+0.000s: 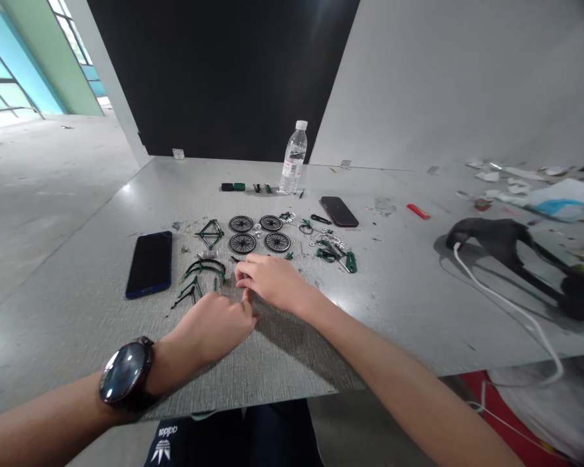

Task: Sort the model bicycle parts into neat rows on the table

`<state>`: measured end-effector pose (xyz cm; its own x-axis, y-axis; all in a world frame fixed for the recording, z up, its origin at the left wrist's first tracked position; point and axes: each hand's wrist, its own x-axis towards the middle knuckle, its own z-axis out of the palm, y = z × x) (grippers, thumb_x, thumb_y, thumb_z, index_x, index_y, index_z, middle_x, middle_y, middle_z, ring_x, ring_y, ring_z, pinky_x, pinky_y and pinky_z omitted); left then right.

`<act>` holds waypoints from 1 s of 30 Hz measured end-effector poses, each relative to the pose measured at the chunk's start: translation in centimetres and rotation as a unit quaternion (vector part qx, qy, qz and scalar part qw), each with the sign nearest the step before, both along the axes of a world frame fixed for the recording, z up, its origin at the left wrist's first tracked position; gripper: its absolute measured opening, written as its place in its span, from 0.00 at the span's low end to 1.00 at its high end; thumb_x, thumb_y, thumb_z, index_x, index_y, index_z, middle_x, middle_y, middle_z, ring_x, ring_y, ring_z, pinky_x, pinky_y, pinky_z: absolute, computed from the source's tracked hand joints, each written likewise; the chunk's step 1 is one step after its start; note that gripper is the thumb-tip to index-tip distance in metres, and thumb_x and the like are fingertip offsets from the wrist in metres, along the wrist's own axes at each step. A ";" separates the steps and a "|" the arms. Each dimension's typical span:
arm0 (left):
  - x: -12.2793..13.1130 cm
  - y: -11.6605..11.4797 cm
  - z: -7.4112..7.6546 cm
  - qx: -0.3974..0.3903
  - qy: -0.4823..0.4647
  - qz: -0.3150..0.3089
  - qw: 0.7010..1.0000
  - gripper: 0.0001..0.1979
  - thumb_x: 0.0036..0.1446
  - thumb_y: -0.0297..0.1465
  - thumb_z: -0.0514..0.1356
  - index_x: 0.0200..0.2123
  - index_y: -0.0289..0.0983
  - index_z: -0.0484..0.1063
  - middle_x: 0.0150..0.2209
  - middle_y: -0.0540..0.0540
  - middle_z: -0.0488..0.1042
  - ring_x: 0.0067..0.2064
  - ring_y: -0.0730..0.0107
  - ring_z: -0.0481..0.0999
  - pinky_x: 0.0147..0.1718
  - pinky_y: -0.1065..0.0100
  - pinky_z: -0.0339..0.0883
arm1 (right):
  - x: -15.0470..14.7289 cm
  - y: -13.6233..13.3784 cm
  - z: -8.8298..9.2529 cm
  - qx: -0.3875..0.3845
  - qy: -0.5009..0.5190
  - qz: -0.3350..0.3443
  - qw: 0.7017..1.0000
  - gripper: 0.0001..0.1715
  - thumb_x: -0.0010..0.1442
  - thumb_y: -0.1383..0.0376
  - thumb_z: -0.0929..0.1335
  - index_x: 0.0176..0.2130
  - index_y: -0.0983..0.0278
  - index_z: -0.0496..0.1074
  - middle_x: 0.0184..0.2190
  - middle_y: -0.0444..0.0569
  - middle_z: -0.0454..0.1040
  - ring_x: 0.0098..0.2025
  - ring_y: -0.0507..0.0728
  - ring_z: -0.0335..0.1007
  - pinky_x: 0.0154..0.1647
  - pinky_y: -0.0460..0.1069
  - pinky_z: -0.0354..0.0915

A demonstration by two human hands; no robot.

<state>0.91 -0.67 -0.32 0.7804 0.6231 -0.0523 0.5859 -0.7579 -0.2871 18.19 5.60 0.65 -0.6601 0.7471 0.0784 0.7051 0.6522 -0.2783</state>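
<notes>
My left hand [218, 324], with a watch [125, 371] on its wrist, is closed near the table's front edge. Just beyond it, my right hand [274, 279] is closed too, and the fingertips of both nearly meet. Whatever they pinch is hidden by the fingers. Several small spoked wheels [242, 243] lie beyond my right hand. To their left is a green miniature bicycle frame [210, 234]. Curved mudguards [205, 266] and a forked green-and-black part [189, 293] lie left of my hands. Small green, black and silver pieces [331, 248] are spread out to the right.
A blue-edged phone [150, 264] lies at left, a dark phone [339, 211] behind the pieces. A water bottle [293, 159] stands at the back beside small green and black blocks [233, 187]. A red lighter-like object [418, 211] and a black strap with white cable [506, 243] lie right.
</notes>
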 end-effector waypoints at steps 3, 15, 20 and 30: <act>0.0 0.0 0.0 0.003 0.001 -0.002 1.000 0.19 0.69 0.25 0.53 0.59 0.21 0.71 0.25 0.42 0.78 0.22 0.62 0.77 0.18 0.66 0.59 | -0.1 -0.1 0.0 0.001 -0.016 0.004 1.000 0.06 0.69 0.67 0.66 0.37 0.61 0.71 0.39 0.47 0.75 0.34 0.53 0.67 0.28 0.50 0.51; -0.1 0.1 -0.7 0.007 -0.012 0.015 1.000 0.23 0.69 0.28 0.56 0.63 0.20 0.65 0.24 0.47 0.78 0.21 0.64 0.76 0.16 0.62 0.50 | 1.7 -1.1 1.0 -0.077 0.087 0.002 0.993 0.05 0.70 0.67 0.60 0.38 0.60 0.60 0.39 0.48 0.72 0.36 0.54 0.65 0.33 0.49 0.57; -0.1 0.0 -0.6 0.011 -0.017 0.008 1.000 0.24 0.69 0.28 0.58 0.63 0.19 0.66 0.24 0.46 0.78 0.21 0.65 0.76 0.16 0.60 0.48 | 2.0 -1.3 0.9 -0.103 0.079 -0.022 0.991 0.03 0.67 0.69 0.61 0.39 0.60 0.62 0.40 0.48 0.73 0.36 0.54 0.65 0.31 0.49 0.56; 0.1 -0.1 0.0 -0.002 -0.002 0.021 1.000 0.24 0.71 0.29 0.55 0.64 0.19 0.64 0.26 0.43 0.79 0.23 0.64 0.77 0.18 0.62 0.53 | 2.3 -1.4 1.1 -0.109 0.100 0.000 0.989 0.08 0.67 0.71 0.62 0.41 0.61 0.68 0.44 0.49 0.75 0.41 0.55 0.69 0.40 0.49 0.63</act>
